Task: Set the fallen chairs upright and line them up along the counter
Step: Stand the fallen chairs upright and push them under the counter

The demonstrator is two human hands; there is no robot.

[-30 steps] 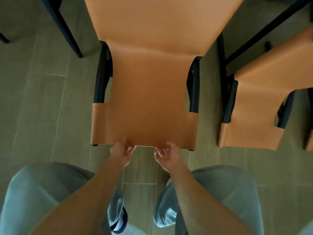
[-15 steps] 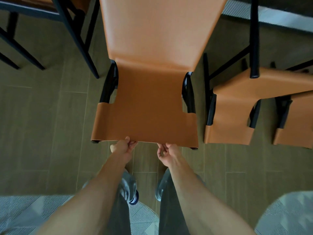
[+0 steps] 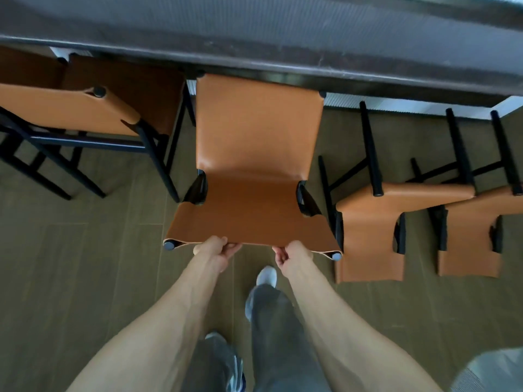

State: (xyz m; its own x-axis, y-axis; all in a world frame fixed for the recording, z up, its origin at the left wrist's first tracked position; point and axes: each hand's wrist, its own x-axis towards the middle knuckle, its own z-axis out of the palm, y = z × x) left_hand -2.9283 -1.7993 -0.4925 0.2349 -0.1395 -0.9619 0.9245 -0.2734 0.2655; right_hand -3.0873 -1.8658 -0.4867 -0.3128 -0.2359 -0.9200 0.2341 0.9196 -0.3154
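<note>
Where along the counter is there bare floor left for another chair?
Bare floor lies behind the held chair, around the person's feet, and left below the upright chair. At the counter, the right stretch is crowded by two fallen chairs.

The chair [image 3: 254,165] now stands upright at the counter [image 3: 283,60].

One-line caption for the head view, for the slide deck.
Both hands, left hand and right hand, grip the top edge of the tan chair at the counter; two fallen chairs lie alongside.

Held chair [image 3: 256,154] between upright chair [image 3: 85,108] left, fallen chairs [image 3: 370,236] right.
</note>
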